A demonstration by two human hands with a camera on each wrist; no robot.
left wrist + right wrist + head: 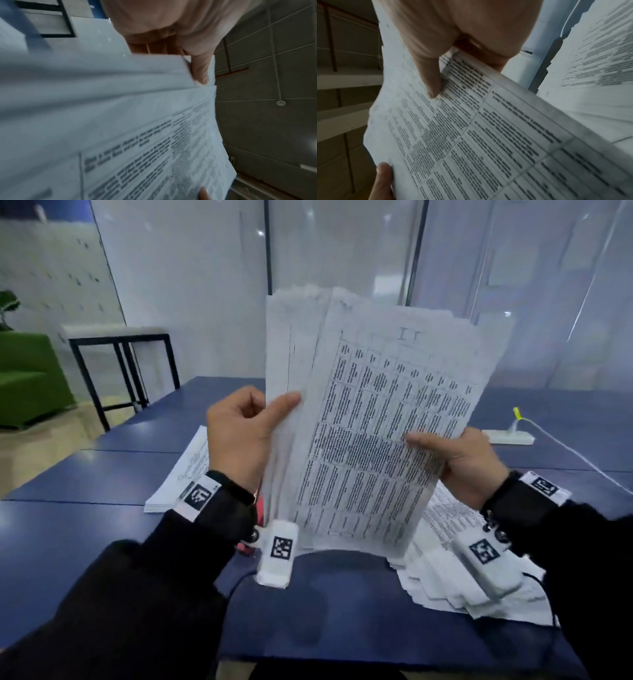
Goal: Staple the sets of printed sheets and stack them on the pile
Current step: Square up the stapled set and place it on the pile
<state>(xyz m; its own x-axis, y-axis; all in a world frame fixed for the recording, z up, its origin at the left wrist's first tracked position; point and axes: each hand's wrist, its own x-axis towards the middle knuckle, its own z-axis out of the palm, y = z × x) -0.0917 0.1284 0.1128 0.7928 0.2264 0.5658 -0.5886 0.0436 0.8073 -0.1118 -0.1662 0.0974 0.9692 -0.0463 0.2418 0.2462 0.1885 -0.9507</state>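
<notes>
I hold a sheaf of printed sheets upright, its lower edge on the blue table. My left hand grips the left edge, thumb across the front. My right hand pinches the right edge of the front sheet, which is fanned away from the rest. The left wrist view shows the left thumb on the sheets. In the right wrist view the right thumb presses on the printed table of the sheet. A red stapler peeks out under my left wrist, mostly hidden.
A neat pile of printed sheets lies on the table to the left. Loose sheets are spread at the right under my forearm. A white power strip with a cable lies far right. A black-framed side table stands behind.
</notes>
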